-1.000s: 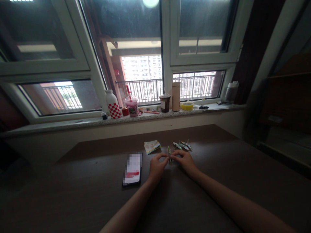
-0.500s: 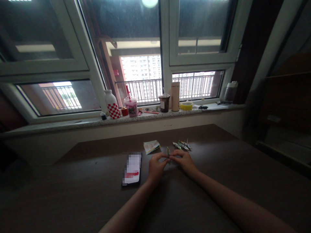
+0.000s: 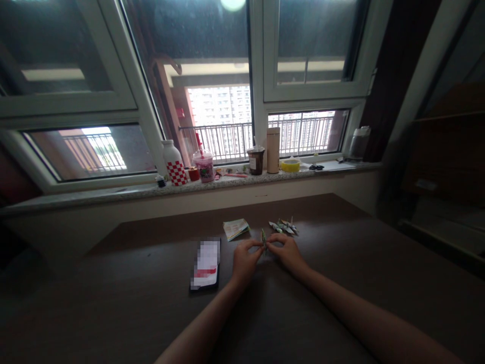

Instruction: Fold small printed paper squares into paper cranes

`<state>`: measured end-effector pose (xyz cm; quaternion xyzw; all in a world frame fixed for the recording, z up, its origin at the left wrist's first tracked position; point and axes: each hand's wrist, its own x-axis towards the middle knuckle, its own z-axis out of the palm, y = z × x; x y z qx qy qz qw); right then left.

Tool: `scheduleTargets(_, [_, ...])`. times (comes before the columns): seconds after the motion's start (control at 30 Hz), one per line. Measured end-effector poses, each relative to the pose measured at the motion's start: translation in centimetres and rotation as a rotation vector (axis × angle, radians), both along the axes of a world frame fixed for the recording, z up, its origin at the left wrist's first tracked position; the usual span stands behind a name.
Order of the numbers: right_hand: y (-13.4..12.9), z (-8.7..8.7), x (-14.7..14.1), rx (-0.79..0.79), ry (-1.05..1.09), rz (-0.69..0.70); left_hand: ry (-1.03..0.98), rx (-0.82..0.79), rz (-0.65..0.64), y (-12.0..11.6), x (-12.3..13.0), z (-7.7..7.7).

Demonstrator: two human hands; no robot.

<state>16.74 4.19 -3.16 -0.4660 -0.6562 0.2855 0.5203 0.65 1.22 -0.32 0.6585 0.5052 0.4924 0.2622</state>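
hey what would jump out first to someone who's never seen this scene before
Probably the bright window filling the upper half, with pale high-rise buildings beyond a railing. Next, on the sill below it, the white bottle with red checks and the yellow tape roll. Then, at the dark table's middle, the left hand and right hand pinching a small folded paper piece between them.
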Motion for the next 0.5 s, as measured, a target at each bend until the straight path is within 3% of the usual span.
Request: scheduleTargets(0.5, [-0.38, 0.45, -0.3, 0.027, -0.085, -0.008, -0.06, -0.023, 0.039, 0.06, -0.1, 0.42])
